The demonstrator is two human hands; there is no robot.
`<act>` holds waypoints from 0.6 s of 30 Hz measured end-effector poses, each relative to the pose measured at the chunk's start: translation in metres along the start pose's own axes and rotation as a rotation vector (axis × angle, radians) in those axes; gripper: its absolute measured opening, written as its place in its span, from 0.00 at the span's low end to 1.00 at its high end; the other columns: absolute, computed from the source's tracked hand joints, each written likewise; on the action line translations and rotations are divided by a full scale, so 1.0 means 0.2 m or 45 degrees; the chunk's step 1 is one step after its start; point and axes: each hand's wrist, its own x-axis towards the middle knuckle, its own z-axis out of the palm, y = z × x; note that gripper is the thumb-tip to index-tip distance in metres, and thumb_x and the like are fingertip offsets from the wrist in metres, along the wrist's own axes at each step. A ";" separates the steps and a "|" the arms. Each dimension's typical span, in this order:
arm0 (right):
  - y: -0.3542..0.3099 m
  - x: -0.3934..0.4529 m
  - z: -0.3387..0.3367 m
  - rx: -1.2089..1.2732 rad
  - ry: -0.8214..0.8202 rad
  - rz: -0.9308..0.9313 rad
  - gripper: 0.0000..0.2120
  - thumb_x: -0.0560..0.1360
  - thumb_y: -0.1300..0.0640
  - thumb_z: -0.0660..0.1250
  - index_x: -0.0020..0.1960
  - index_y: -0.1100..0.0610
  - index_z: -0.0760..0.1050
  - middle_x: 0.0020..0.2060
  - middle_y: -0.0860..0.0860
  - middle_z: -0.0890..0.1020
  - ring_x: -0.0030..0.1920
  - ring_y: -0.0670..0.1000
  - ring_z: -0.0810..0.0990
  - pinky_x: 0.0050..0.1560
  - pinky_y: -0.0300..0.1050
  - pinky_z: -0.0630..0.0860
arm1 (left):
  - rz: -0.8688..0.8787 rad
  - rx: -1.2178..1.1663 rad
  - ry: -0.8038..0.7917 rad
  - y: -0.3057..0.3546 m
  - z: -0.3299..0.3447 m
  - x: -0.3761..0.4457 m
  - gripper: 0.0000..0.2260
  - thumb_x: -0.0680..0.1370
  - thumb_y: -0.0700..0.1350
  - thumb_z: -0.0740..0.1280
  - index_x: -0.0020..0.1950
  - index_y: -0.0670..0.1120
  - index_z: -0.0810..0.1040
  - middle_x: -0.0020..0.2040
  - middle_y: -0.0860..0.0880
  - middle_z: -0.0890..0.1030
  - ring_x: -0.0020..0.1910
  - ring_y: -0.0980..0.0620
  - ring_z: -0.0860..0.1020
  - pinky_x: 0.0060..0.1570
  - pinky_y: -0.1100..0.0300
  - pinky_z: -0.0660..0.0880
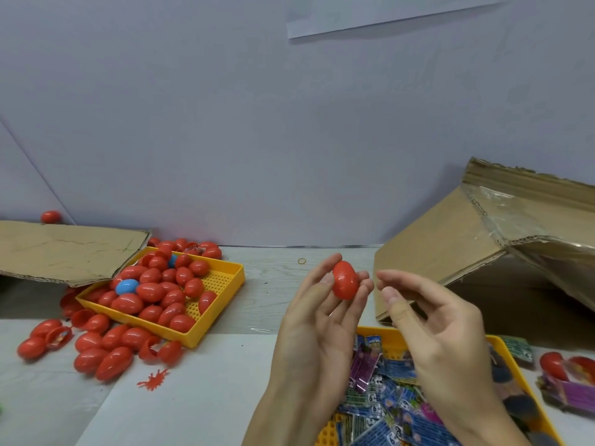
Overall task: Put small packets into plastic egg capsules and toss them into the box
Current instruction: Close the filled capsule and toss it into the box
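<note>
At frame centre a closed red egg is pinched in the left hand, the right hand loosely spread; it should be lobbed gently toward the box.

On the counter, a tray of capsules is sitting at nine o'clock, with loose capsules lying before it toward eight o'clock. A cardboard flap is overhanging that tray's far-left corner at ten o'clock. A cardboard box is leaning at two o'clock. A tray of packets is lying at five o'clock, before the box. The left hand is holding a capsule at centre; the right hand is hovering just beside it at three o'clock.
</note>
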 end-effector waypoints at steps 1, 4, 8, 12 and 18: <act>0.00 0.00 0.00 0.018 -0.014 0.006 0.11 0.70 0.49 0.67 0.51 0.48 0.82 0.46 0.48 0.85 0.48 0.48 0.82 0.44 0.39 0.79 | -0.001 0.012 0.004 0.00 0.00 0.00 0.15 0.71 0.37 0.69 0.57 0.37 0.82 0.51 0.33 0.83 0.54 0.39 0.83 0.50 0.54 0.82; -0.01 0.00 -0.01 0.086 -0.071 0.022 0.07 0.75 0.53 0.68 0.51 0.48 0.83 0.47 0.48 0.85 0.49 0.46 0.83 0.43 0.33 0.77 | -0.076 -0.041 -0.036 0.01 0.02 -0.01 0.15 0.74 0.38 0.68 0.59 0.36 0.79 0.50 0.31 0.82 0.50 0.38 0.84 0.45 0.55 0.82; -0.01 0.00 -0.01 0.065 -0.064 0.045 0.11 0.73 0.53 0.64 0.51 0.48 0.83 0.47 0.46 0.85 0.50 0.45 0.82 0.43 0.32 0.77 | -0.155 -0.169 -0.101 0.03 0.03 -0.03 0.14 0.74 0.42 0.63 0.58 0.37 0.76 0.49 0.29 0.81 0.45 0.37 0.84 0.41 0.53 0.82; -0.01 0.00 -0.02 0.045 -0.049 0.064 0.10 0.74 0.54 0.66 0.51 0.49 0.82 0.46 0.47 0.85 0.49 0.45 0.82 0.43 0.33 0.77 | -0.138 -0.202 -0.105 0.02 0.01 -0.02 0.15 0.73 0.43 0.62 0.56 0.37 0.78 0.46 0.31 0.82 0.41 0.38 0.84 0.40 0.54 0.82; 0.02 0.01 -0.01 -0.036 -0.062 0.130 0.11 0.77 0.62 0.65 0.52 0.48 0.81 0.42 0.46 0.85 0.44 0.44 0.83 0.40 0.33 0.78 | 0.018 -0.039 -0.003 0.02 -0.04 0.01 0.16 0.70 0.39 0.69 0.57 0.41 0.78 0.43 0.37 0.81 0.37 0.44 0.81 0.36 0.57 0.80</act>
